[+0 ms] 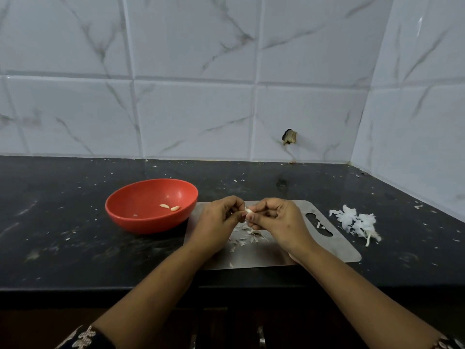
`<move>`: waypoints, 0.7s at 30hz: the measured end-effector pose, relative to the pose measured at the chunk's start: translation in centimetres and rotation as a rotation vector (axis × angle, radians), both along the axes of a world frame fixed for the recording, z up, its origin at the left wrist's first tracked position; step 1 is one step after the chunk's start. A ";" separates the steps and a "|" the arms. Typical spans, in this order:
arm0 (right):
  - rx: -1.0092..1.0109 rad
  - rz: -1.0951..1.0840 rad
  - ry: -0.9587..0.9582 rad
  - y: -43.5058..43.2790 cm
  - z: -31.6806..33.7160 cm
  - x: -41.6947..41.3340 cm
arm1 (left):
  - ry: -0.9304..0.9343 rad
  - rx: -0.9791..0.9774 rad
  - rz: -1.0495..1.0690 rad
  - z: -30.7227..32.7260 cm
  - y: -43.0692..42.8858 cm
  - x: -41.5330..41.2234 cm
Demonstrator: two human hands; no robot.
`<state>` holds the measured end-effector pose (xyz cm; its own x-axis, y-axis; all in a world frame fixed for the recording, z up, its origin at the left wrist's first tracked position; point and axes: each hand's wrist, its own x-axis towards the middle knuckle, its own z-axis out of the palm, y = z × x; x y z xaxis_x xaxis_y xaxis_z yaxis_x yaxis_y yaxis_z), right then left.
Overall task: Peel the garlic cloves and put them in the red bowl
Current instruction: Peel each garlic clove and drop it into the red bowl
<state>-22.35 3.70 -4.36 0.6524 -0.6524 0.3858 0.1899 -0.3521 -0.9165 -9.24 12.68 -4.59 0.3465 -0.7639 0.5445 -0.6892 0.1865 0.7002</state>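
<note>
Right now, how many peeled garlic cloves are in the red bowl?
2. Both lie on the floor of the red bowl, right of its middle: the left clove and the right clove, close together. None looks hidden.

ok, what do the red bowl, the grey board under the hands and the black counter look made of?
Round red bowl: probably plastic, semi-gloss; even colour, soft highlight inside.
Flat grey cutting board with a slotted handle: looks like thin stainless steel, brushed-matte; dull sheen, sheet-thin edge.
Black speckled countertop: likely polished stone, maybe granite; faint wall reflection.
</note>
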 end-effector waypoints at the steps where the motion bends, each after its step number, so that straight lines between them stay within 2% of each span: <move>1: -0.024 -0.014 -0.005 0.0 0.0 0.0 | -0.013 0.003 -0.009 0.0 0.0 0.0; 6: -0.068 -0.053 -0.041 -0.1 -0.2 0.3 | 0.031 -0.019 -0.013 -0.1 -0.2 -0.2; 13: 0.221 -0.066 -0.153 -0.8 0.4 0.0 | -0.027 -0.036 -0.043 0.3 0.2 -1.2; 16: 0.279 -0.041 -0.129 -0.8 0.5 -0.1 | 0.005 -0.039 -0.005 0.0 0.0 -1.1; 21: 0.226 -0.012 -0.039 -0.3 0.5 0.1 | 0.001 -0.046 0.052 0.2 0.2 -1.2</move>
